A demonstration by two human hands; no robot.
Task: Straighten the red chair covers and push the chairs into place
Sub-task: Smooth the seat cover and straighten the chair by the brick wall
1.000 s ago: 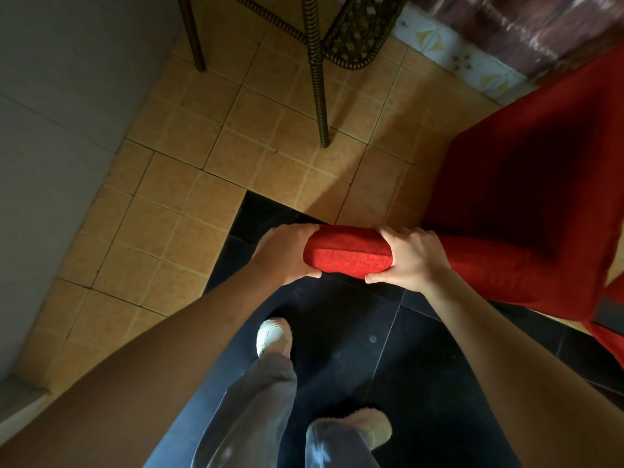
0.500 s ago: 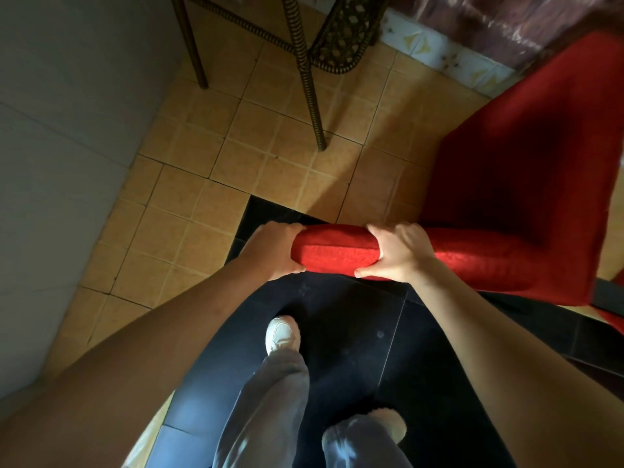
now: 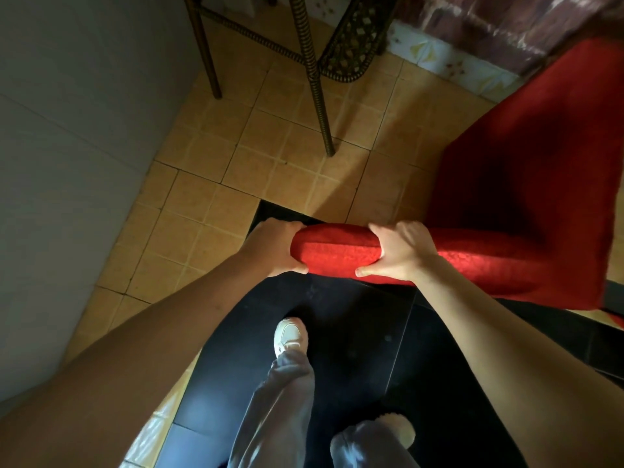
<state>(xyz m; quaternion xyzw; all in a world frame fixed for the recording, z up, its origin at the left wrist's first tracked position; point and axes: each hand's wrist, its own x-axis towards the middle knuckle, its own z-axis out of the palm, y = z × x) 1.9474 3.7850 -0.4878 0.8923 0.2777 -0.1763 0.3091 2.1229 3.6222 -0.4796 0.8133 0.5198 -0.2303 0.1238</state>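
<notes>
Textured red cloth chair cover (image 3: 337, 251), glossy black tiles (image 3: 354, 349)

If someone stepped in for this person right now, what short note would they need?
Left hand: grips the left end of the red fabric-covered chair's padded top rail.
Right hand: grips the same rail further right.
The chair stands on the tan tiled floor, right of a brown wicker table's twisted leg.
Done: cover on the rail looks smooth.
Left: push this chair into place; any other chairs are out of view.

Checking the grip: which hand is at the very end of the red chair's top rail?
The left hand, wrapped round the red chair's rounded end; the right hand grips further along.
</notes>
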